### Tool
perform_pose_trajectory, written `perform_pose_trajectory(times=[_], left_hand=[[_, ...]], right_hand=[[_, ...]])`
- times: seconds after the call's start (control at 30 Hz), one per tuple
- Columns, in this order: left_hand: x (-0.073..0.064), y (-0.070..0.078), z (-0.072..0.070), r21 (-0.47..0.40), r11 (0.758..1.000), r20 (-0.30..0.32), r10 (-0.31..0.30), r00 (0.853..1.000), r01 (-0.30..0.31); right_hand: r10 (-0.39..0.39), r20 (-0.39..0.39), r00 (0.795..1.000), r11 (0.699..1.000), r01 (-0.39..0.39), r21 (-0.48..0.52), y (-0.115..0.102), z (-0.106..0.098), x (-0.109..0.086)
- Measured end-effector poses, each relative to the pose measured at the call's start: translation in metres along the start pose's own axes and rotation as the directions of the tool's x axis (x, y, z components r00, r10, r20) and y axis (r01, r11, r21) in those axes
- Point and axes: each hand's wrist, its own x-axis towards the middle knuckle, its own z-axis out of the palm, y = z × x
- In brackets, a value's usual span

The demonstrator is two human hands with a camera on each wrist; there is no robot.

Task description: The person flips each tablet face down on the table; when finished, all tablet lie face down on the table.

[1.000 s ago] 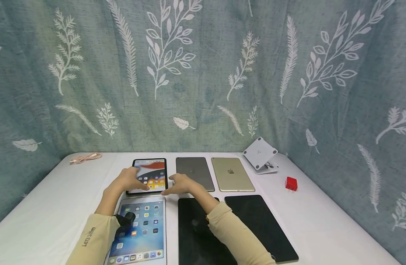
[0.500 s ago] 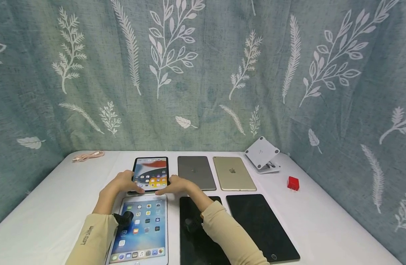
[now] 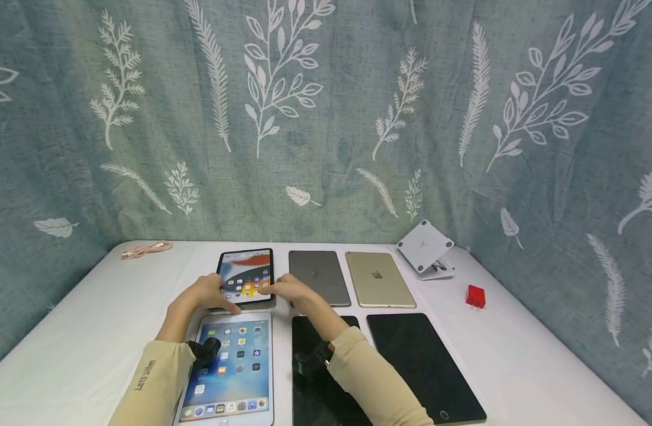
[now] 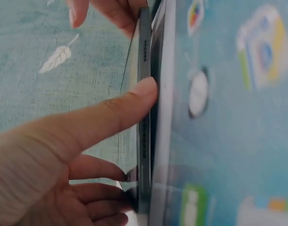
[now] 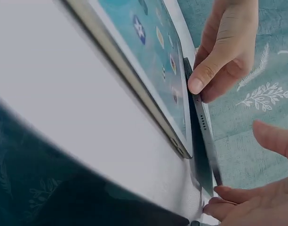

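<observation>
"Pink cable (image 3: 147,249) at the far left of the worktop (image 3: 81,331), well apart from the hands. What's the left hand (image 3: 206,293) doing?"

"Gripping — thumb on the near edge of the black-rimmed tablet (image 3: 247,273), fingers round its left side."

"Where does that lie?"

"Back row, near end between both hands, just beyond the white tablet (image 3: 241,370), long axis pointing away from the person. A grey strip (image 3: 262,305) shows beneath it; I can't tell what."

"And the right hand (image 3: 294,291)?"

"Loose — fingertips touching the right edge, thumb standing clear of the glass. So the left has the firmer hold, I'd judge."

"Further right?"

"Grey tablet (image 3: 320,272) just beside, then the gold tablet (image 3: 380,287), a metal stand (image 3: 424,245) and the red plug (image 3: 475,296)."
</observation>
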Motion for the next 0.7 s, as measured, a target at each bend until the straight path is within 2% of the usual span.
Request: perform_pose_trajectory(times=[0.13, 0.27, 0.33, 0.43, 0.57, 0.7], left_hand=[[0.002, 0.005, -0.001, 0.006, 1.000, 0.025, 0.000, 1.000, 0.000], [0.002, 0.008, -0.001, -0.016, 1.000, 0.043, -0.001, 0.999, 0.002], [0.001, 0.010, -0.001, -0.040, 0.999, 0.058, 0.014, 0.998, -0.012], [0.001, 0.012, -0.001, -0.075, 0.996, 0.077, 0.046, 0.996, -0.040], [0.001, 0.015, -0.001, -0.118, 0.988, 0.089, 0.105, 0.990, -0.094], [0.003, 0.018, -0.001, -0.171, 0.971, 0.097, 0.188, 0.977, -0.169]], right_hand=[[-0.041, 0.010, 0.999, 0.985, 0.039, 0.166, -0.005, -0.003, -0.004], [-0.084, 0.025, 0.996, 0.948, 0.072, 0.310, -0.013, -0.007, -0.008], [-0.097, 0.016, 0.995, 0.933, 0.085, 0.350, -0.017, -0.009, -0.009], [-0.112, -0.007, 0.994, 0.920, 0.106, 0.376, -0.022, -0.013, -0.011], [-0.142, -0.050, 0.989, 0.919, 0.150, 0.366, -0.029, -0.018, -0.015], [-0.187, -0.074, 0.980, 0.911, 0.201, 0.360, -0.034, -0.020, -0.017]])
